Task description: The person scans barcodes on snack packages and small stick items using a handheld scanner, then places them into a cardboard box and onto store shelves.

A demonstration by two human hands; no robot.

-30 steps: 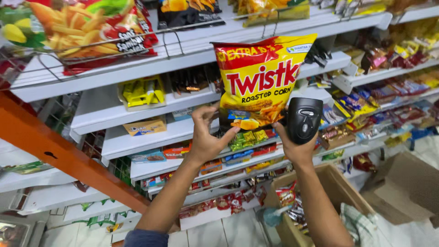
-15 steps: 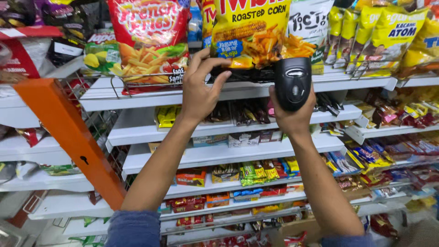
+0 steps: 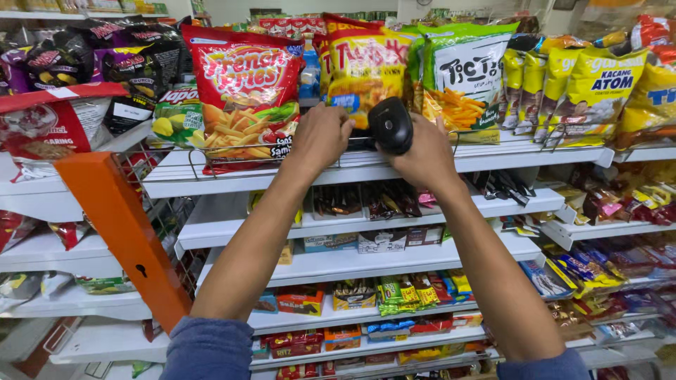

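Note:
My left hand (image 3: 320, 137) grips the bottom edge of a yellow snack bag (image 3: 366, 70) that stands upright on the top white shelf (image 3: 493, 158), between a red fries bag (image 3: 246, 91) and a green-and-white snack bag (image 3: 468, 74). My right hand (image 3: 422, 155) holds a black handheld scanner (image 3: 391, 125) right beside the left hand, close under the yellow bag. Both arms reach up and forward in blue sleeves.
White shelves (image 3: 352, 264) below carry rows of small snack packs and boxes. An orange slanted post (image 3: 120, 232) stands at the left. Yellow nut bags (image 3: 595, 88) hang at the upper right, dark chip bags (image 3: 84, 56) at the upper left.
The yellow bag went from being held in the air in front of the shelves up onto the top shelf. Both hands rose with it, and the view tilted upward.

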